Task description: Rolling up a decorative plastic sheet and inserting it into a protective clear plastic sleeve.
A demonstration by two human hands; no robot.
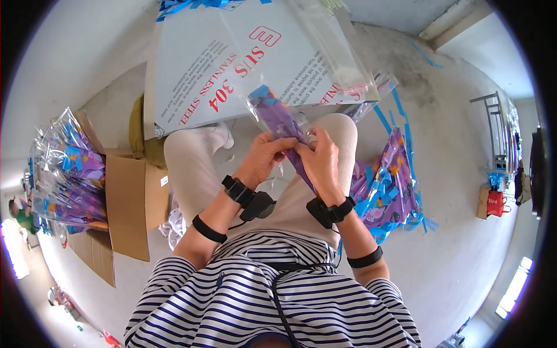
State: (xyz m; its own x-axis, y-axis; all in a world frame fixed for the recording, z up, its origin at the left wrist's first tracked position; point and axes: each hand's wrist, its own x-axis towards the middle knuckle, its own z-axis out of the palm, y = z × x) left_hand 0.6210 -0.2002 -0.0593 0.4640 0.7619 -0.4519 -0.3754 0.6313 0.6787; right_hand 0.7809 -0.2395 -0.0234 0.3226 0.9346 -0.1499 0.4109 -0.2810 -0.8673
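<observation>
Above my lap I hold a long, narrow purple folded bundle (277, 114), printed with a pattern and blue at its far end. A clear plastic sleeve (253, 104) surrounds its far part. My left hand (268, 155) pinches the bundle's left side, thumb stretched across it. On the right side my right hand (320, 159) is closed on the bundle, its fingers bent at the edge of the sleeve. The hands almost meet. The bundle's near end runs down behind my right wrist and is partly hidden.
Ahead stands a table (203, 64) topped with a printed protective sheet, plastic sleeves lying at its right. An open cardboard box (129, 200) at left is beside several sleeved purple bundles (75, 174). More purple pieces with blue strips (386, 191) lie right of my knee.
</observation>
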